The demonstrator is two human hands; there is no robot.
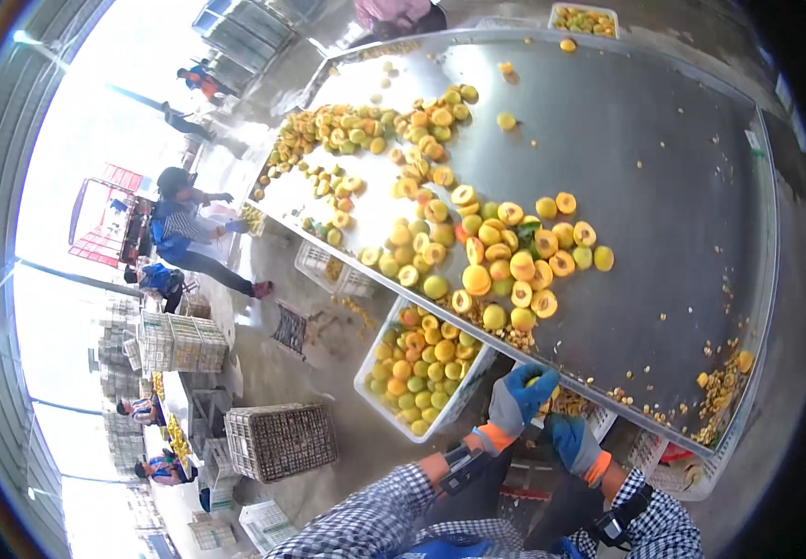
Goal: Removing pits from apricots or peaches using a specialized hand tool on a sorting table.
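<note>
My left hand (512, 410), in a grey and blue glove with an orange cuff, is closed around a yellow apricot (544, 396) at the near edge of the metal table (645, 242). Just below and to the right is my right hand (577, 449), gloved alike. Its fingers are curled close to the fruit; whatever they hold is hidden. Beyond my hands, a heap of whole and halved apricots (522, 265) lies on the table, several halves with cut faces up. Fruit pits and scraps (570, 403) show beneath the table edge, beside my hands.
A white crate (363, 389) full of apricots stands left of my hands. More pits (721, 391) lie in the table's right corner. A slatted crate (282, 442) sits on the floor at left. A person (184, 224) works by the table's left side; others are farther off.
</note>
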